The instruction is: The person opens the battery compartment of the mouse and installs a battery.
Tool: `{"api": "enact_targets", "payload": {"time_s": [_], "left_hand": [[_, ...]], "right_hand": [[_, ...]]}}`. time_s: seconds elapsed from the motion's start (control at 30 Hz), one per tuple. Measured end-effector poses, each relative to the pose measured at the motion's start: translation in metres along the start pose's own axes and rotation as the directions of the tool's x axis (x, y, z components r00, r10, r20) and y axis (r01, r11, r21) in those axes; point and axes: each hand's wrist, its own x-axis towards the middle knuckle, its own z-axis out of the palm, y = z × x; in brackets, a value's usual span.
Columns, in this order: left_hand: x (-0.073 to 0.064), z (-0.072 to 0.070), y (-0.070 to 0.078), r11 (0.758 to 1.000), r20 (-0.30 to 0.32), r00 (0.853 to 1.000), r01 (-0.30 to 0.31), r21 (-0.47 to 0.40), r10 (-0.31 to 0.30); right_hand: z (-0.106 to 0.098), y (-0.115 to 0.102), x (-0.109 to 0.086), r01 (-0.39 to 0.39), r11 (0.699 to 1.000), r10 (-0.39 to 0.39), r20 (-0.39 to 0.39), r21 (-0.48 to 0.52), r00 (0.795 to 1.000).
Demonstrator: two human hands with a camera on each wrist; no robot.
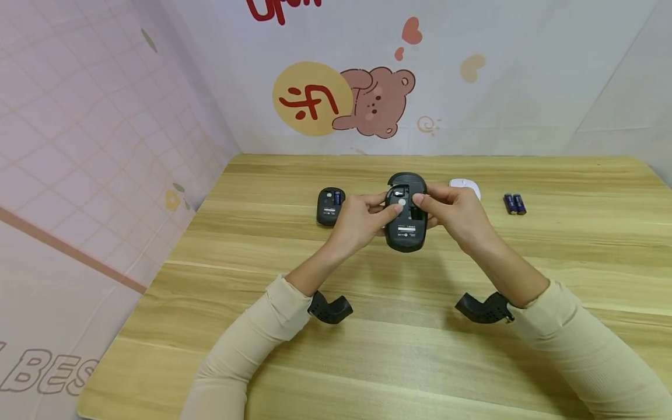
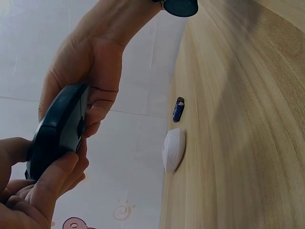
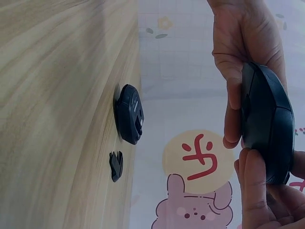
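Both hands hold a black computer mouse [image 1: 405, 236] above the table, its underside turned toward the head camera. My left hand [image 1: 357, 220] grips its left side, thumb pressed on the underside. From the right, my right hand [image 1: 458, 213] pinches it, thumb beside an uncovered battery slot. A dark cover piece [image 1: 412, 180] sticks out past the mouse's far end, askew to the body. The left wrist view shows the held mouse [image 2: 57, 129] edge-on between the fingers, and the right wrist view shows its dark side [image 3: 269, 121].
A second black mouse [image 1: 326, 217] lies underside up on the wooden table [image 1: 252, 233], a blue battery [image 1: 337, 198] inside. A loose black cover [image 3: 116, 166] lies near it. Behind my right hand is a white mouse [image 1: 466, 185]; two blue batteries [image 1: 514, 204] lie farther right.
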Motion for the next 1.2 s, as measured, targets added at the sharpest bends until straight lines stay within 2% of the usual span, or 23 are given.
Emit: {"api": "enact_targets", "payload": {"time_s": [1.2], "left_hand": [[-0.0041,0.0007,0.0037,1.000,0.004,1.000,-0.001,-0.006,0.001]], "right_hand": [[0.0000,-0.0044,-0.0020,-0.031,0.999,0.033,-0.054,0.031,0.998]]}}
